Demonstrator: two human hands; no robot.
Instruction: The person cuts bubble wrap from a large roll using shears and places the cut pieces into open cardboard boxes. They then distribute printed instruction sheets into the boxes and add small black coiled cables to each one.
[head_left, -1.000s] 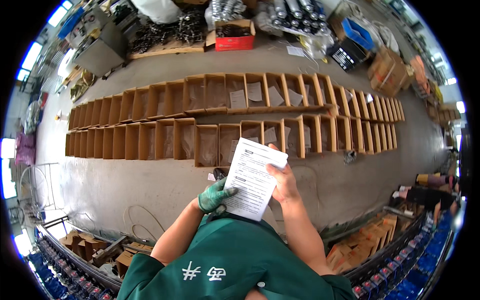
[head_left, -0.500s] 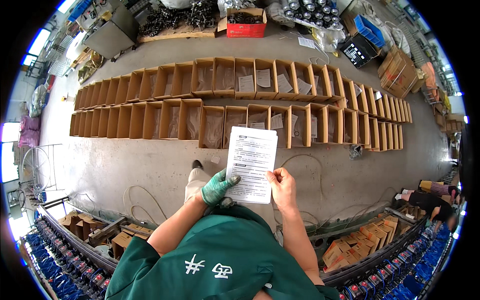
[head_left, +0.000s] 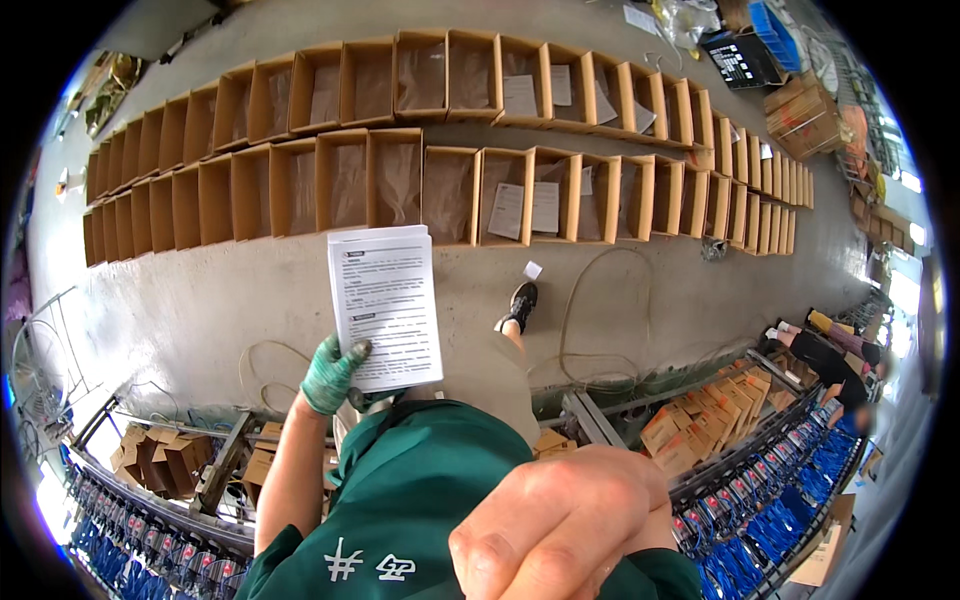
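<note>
My left hand point(head_left: 334, 376), in a green glove, is closed on the lower left edge of a stack of printed paper sheets point(head_left: 387, 310), its thumb lying on top. The white stack is held in front of my body, nearly upright in view. Bare and very large in the picture, my right hand point(head_left: 560, 520) is raised close to the camera, away from the paper. Its fingers are curled together; their tips are hidden, so whether they hold anything does not show. Beyond the stack stand two rows of open cardboard boxes point(head_left: 452, 225), several with a paper sheet point(head_left: 507, 210) and clear plastic inside.
A hose point(head_left: 567, 330) loops over the grey floor, near my shoe point(head_left: 522, 300) and a small white scrap point(head_left: 533, 270). Behind me run metal racks with blue parts point(head_left: 770, 530) and cardboard boxes point(head_left: 700, 410). Another person point(head_left: 830, 365) is at the far right.
My right hand has left the right edge of the paper stack and come up close to the camera. In view, my left hand and the stack have shifted left; the box rows sit higher.
</note>
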